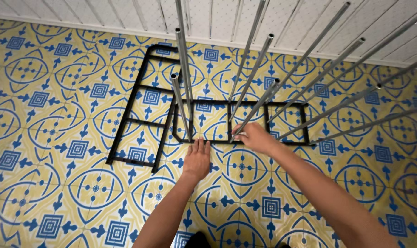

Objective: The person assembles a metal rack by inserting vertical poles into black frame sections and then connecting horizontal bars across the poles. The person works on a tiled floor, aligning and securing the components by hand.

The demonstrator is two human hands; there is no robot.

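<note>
The left hand lies flat and open at centre frame, fingertips touching the black frame on the tiled floor; the right hand grasps a metal tube.

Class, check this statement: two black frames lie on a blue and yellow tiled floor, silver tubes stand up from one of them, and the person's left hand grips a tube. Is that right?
Not quite. In the head view the right hand grips a silver tube at its base; the left hand lies flat and open by the black frame. The rest holds.
</note>
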